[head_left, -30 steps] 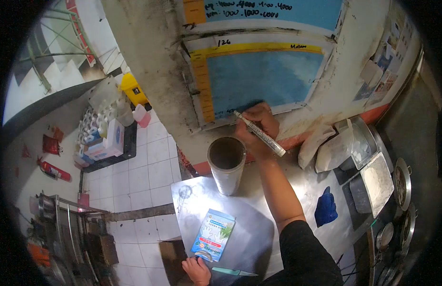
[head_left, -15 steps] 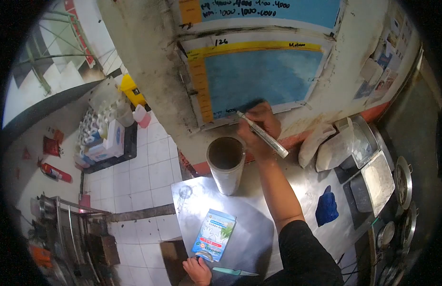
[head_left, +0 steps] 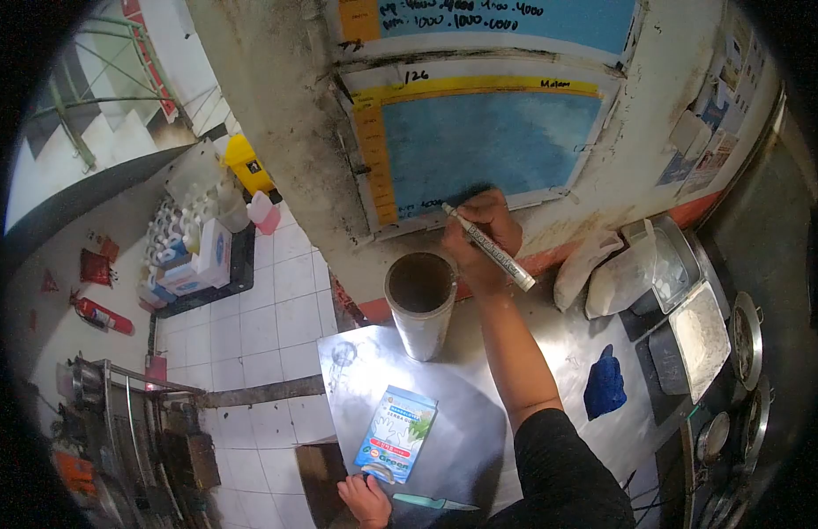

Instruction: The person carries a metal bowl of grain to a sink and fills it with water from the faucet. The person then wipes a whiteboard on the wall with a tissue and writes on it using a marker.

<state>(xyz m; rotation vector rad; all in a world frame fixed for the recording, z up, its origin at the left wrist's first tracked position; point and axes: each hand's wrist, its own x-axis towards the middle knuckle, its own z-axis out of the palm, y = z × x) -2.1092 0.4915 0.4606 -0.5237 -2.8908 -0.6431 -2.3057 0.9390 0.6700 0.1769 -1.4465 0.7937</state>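
Marker point(head_left: 502, 259) is slanting near the middle of the frame, its long axis running from the tip at upper left to the butt end at lower right. The right grip point(head_left: 492, 226) is clamping the barrel and lying nearest the blue board point(head_left: 493, 141), the tip pointing at handwriting point(head_left: 431, 204) by its lower edge (contact is not showing clearly). The left grip point(head_left: 366, 502) is lying well apart, just below the packet point(head_left: 397, 432) on the tabletop point(head_left: 550, 379); whether it is holding anything, I cannot tell.
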